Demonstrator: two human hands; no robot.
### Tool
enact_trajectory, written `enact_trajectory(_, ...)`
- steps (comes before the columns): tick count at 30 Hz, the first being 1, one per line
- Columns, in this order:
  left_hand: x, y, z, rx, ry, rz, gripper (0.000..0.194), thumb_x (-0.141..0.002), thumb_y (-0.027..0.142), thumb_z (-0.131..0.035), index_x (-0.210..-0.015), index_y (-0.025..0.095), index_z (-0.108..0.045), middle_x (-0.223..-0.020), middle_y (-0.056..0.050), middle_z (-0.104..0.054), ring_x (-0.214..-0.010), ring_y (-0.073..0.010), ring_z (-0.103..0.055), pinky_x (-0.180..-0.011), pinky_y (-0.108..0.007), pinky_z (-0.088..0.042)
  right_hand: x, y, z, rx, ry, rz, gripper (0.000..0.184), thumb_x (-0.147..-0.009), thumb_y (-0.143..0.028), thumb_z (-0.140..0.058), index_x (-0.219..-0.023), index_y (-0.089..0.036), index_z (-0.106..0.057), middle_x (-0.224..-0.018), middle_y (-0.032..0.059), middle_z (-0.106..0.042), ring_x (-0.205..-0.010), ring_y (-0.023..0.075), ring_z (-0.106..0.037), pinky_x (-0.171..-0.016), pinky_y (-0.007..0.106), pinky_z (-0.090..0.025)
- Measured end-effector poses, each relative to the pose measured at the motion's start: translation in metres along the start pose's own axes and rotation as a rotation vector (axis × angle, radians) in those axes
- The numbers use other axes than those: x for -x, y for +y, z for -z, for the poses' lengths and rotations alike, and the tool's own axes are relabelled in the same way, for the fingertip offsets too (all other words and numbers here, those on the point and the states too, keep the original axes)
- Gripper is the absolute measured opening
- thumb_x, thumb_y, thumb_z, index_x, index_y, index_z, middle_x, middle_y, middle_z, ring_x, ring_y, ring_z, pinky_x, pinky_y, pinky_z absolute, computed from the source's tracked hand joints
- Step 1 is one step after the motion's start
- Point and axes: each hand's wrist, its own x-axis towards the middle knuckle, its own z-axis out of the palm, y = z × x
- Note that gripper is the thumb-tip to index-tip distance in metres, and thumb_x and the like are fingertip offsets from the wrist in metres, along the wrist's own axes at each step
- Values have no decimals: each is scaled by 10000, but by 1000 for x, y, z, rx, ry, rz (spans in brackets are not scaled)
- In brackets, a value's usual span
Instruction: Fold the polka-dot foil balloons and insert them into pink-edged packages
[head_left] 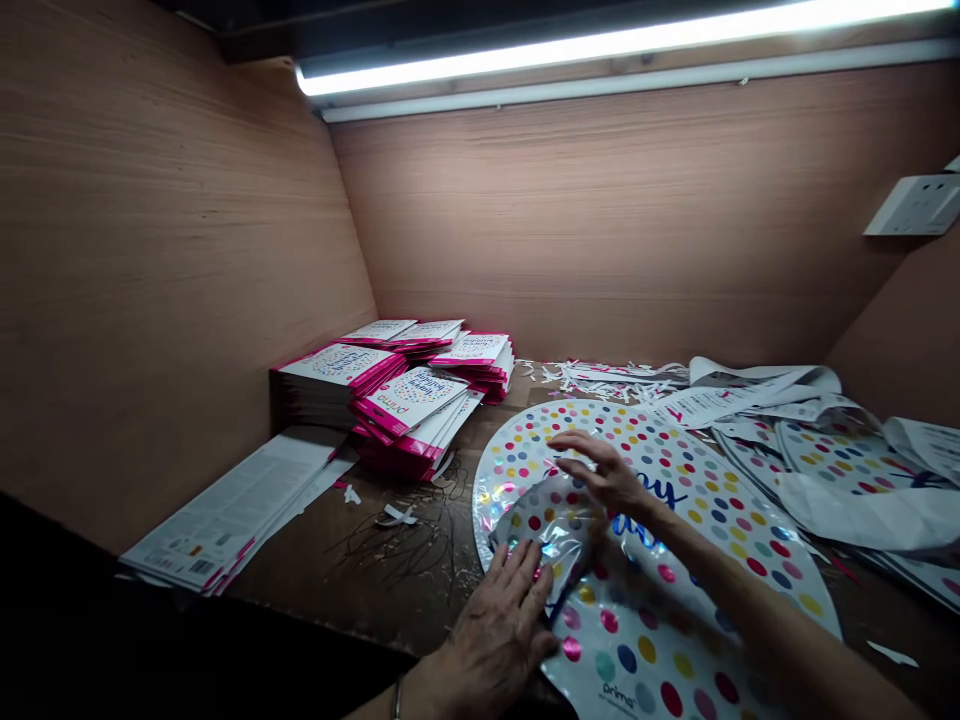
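Now, left hand and right hand touch one foil balloon.

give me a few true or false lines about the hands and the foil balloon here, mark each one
The left hand lies flat on a folded part of the polka-dot foil balloon. True.
The right hand is clenched in a fist. False: it is open, its fingers spread over the balloon.
The stacks of pink-edged prima packets lie to the left of the balloon. True.
The white wall socket is on the left wall. False: it is on the right wall.
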Motion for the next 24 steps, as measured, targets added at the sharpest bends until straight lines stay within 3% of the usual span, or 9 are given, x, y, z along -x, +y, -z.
enact_trajectory(3, 0, 3, -9, -84, 33, -8, 465, -933, 252, -375, -1372, 106, -323, -1434, -161, -315, -1347, -270, -253, -1084, -436, -278, 28, 7, 25, 54, -161, -46, 379, -914, -410, -399, -1184, -205, -568, -1220, 96, -568, -1166, 218, -483, -996, 405, -364)
enact_trajectory(6, -6, 3, -11, -153, -3, -50, 468, -914, 226, -362, -1346, 47, -351, -1380, -212, -378, -1314, -321, -304, -1055, -460, -286, 50, 17, 24, 226, -431, -100, 530, -902, -487, -399, -1367, -236, -384, -1427, 84, -369, -1326, 237, -285, -1104, 488, -146)
enact_trajectory(8, -11, 3, -9, -176, -48, -69, 493, -891, 231, -379, -1338, 25, -356, -1346, -236, -407, -1289, -350, -330, -1021, -474, -312, 56, 21, 18, 315, -506, -115, 655, -866, -547, -439, -1419, -245, -262, -1487, 80, -233, -1369, 250, -156, -1110, 514, -30)
enact_trajectory(11, -21, 5, 3, -216, -102, -105, 487, -850, 204, -396, -1282, -22, -402, -1278, -284, -445, -1226, -389, -392, -953, -511, -357, 58, 14, 11, 374, -490, -82, 716, -832, -563, -488, -1424, -241, -246, -1488, 97, -221, -1372, 272, -132, -1103, 533, -78)
enact_trajectory(14, -36, 13, 23, -143, -224, -60, 336, -811, 174, -429, -1082, 14, -547, -1071, -238, -584, -1006, -352, -564, -841, -478, -437, 61, -5, 5, 424, -345, 51, 576, -871, -404, -503, -1389, -210, -340, -1424, 126, -363, -1342, 262, -244, -1089, 531, -166)
enact_trajectory(17, -56, 20, 47, 37, -352, 60, 198, -804, 173, -452, -872, 77, -610, -803, -135, -650, -725, -258, -624, -726, -379, -472, 64, -27, -2, 381, -250, 154, 395, -889, -180, -426, -1279, -210, -481, -1290, 104, -526, -1233, 198, -426, -1086, 475, -221)
enact_trajectory(20, -79, 10, 63, 449, -243, 110, 265, -863, 276, -442, -824, 120, -652, -805, -82, -673, -763, -214, -619, -752, -300, -453, 63, -38, -6, 203, -245, 136, 405, -833, -83, -373, -1148, -230, -581, -1167, 61, -609, -1125, 168, -515, -1054, 401, -294)
enact_trajectory(22, -93, -8, 64, 873, -167, 189, 295, -862, 373, -487, -815, 146, -670, -827, -34, -676, -825, -184, -607, -768, -241, -440, 62, -37, -6, 67, -257, 74, 438, -770, -67, -373, -1083, -247, -621, -1151, 38, -615, -1104, 181, -519, -1013, 382, -336)
enact_trajectory(24, -102, -30, 57, 1151, -160, 304, 353, -833, 457, -531, -806, 135, -672, -811, -31, -671, -823, -172, -605, -750, -223, -447, 59, -28, -4, -89, -223, -123, 337, -740, -116, -420, -939, -226, -669, -1043, 29, -652, -1012, 211, -557, -927, 359, -402)
